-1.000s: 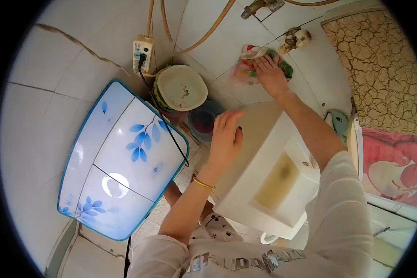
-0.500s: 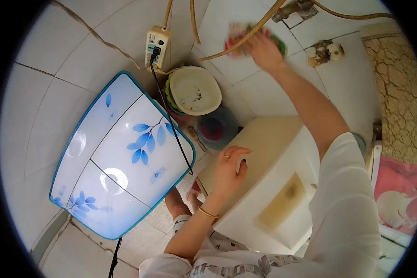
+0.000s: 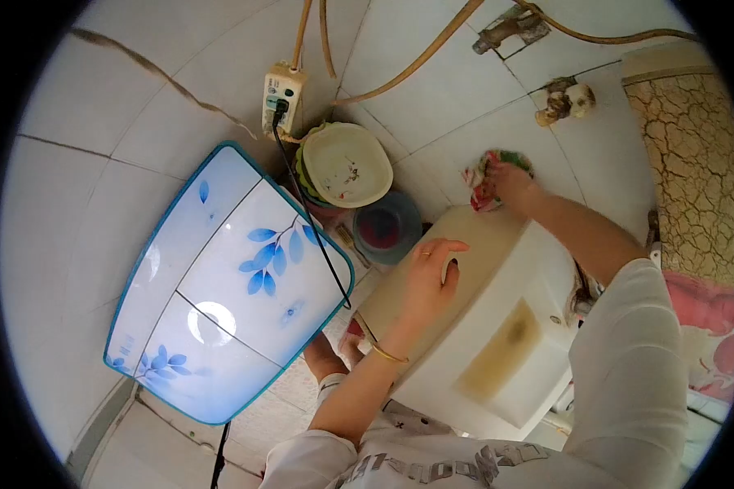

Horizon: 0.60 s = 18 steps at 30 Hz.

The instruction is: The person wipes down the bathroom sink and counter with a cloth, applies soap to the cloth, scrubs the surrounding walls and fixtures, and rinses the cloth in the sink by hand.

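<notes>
My right hand is closed on a red, green and white patterned cloth, pressed to the white tiled wall low down, just behind a cream box-shaped unit. The fingers are partly hidden in the cloth's folds. My left hand, with a ring and a gold bracelet, is over the unit's front edge. Its fingers are apart, slightly curved, and it holds nothing. Whether it touches the unit, I cannot tell. A yellowish-brown patch marks the unit's white side.
Left stands a white lidded appliance with blue leaf patterns; a black cord crosses it from a power strip. Stacked basins and a blue-grey bucket fill the corner. Pipe fittings stick out of the wall.
My right hand has brought the cloth down the wall and to the right, from near the hanging cable to just above the cream unit. My left hand stays over the unit. The view shifted slightly.
</notes>
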### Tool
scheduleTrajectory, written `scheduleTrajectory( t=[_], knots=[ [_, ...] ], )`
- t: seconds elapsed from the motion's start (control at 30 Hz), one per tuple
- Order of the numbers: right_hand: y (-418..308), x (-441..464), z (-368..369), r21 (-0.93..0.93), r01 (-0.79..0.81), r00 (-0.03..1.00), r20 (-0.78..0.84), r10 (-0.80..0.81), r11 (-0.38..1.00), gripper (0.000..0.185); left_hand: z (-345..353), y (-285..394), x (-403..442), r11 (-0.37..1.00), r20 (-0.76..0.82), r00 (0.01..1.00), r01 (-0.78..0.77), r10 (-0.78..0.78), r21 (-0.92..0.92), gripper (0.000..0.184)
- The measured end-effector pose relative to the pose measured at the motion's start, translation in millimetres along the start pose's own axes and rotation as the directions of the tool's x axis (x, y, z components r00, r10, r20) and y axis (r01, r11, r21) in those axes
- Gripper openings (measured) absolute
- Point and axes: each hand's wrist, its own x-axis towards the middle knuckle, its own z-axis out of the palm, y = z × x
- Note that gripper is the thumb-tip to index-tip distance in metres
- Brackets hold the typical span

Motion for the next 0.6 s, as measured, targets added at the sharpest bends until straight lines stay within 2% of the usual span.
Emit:
scheduleTrajectory(
  t=[0.03,0.1,0.13,0.17,0.2,0.3,0.37,0.43,0.47,0.5,0.57,0.6],
  knots=[
    [15,-8,-30,0.215,-0.139,0.989,-0.026,0.148,0.967,0.043,1,6,-1,0.999,0.017,0.999,0.036,-0.035,-0.021,0.033],
    [56,-40,-137,0.500,-0.285,0.909,-0.128,0.396,0.818,0.040,3,10,-1,0.999,0.023,1.000,0.020,-0.019,-0.045,0.031],
    [67,-29,-121,0.376,-0.284,0.657,-0.593,0.465,0.882,0.041,3,11,-1,0.999,0.019,1.000,0.014,-0.013,-0.052,0.031],
    [82,-16,-126,0.371,-0.333,0.522,-0.693,0.497,0.867,0.043,2,13,-3,0.998,0.020,1.000,0.022,-0.020,-0.062,0.030],
    [80,-24,-157,0.324,-0.473,0.495,-0.672,0.551,0.819,0.052,2,13,-3,0.997,0.023,0.999,0.030,-0.028,-0.072,0.030],
    [70,-12,-155,0.445,-0.425,0.422,-0.673,0.607,0.788,0.060,-6,7,-3,0.998,0.006,1.000,0.024,-0.024,-0.051,0.029],
    [56,-9,-141,0.383,-0.352,0.661,-0.545,0.517,0.854,0.060,-4,3,-4,0.998,0.006,0.999,0.039,-0.039,-0.043,0.029],
    [34,3,-123,0.340,-0.256,0.841,-0.383,0.381,0.905,0.059,-4,-4,-7,0.996,0.003,0.997,0.077,-0.077,-0.043,0.029],
    [17,14,-92,0.155,-0.206,0.929,-0.279,0.243,0.966,0.059,-5,-5,-8,0.997,0.013,0.998,0.066,-0.065,-0.043,0.029],
    [-1,27,-54,-0.021,-0.122,0.983,-0.141,0.118,0.992,0.058,-6,-6,-10,0.998,0.026,0.998,0.053,-0.052,-0.041,0.029],
    [-24,46,-16,0.140,-0.027,0.989,0.151,0.006,0.990,0.055,-12,-9,-13,0.998,0.039,0.998,0.045,-0.044,-0.041,0.028],
    [-22,45,-21,0.143,-0.021,0.988,0.156,-0.001,0.989,0.050,-16,-12,-15,0.998,0.041,0.998,0.054,-0.053,-0.042,0.028]
  ],
)
